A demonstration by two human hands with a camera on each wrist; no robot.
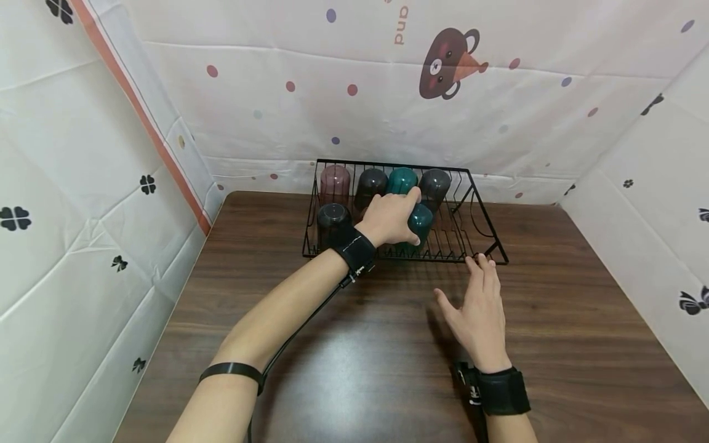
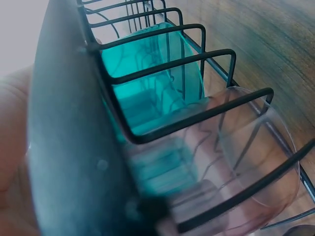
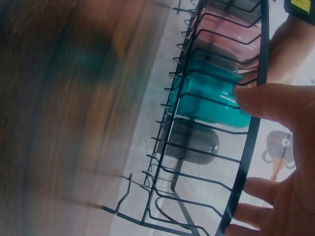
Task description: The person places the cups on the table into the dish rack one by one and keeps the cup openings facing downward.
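Observation:
My left hand (image 1: 388,218) reaches over the front row of a black wire rack (image 1: 476,215). Its thumb and fingers span a teal glass (image 1: 421,220), gripping it near its rounded top. Through the wires, the left wrist view shows teal glass (image 2: 142,73) beside a clear pinkish glass (image 2: 261,157). My right hand (image 1: 479,314) is held over the table by the rack's front right corner, fingers spread and nothing in it. In the right wrist view, the right thumb (image 3: 266,103) overlaps the rack's edge bar.
Behind stand a pink glass (image 1: 335,181), a dark glass (image 1: 371,184), another teal glass (image 1: 402,178) and a second dark glass (image 1: 434,184). One more dark glass (image 1: 334,220) is at the front left. A patterned cloth (image 1: 277,117) hangs behind the wooden table (image 1: 321,369).

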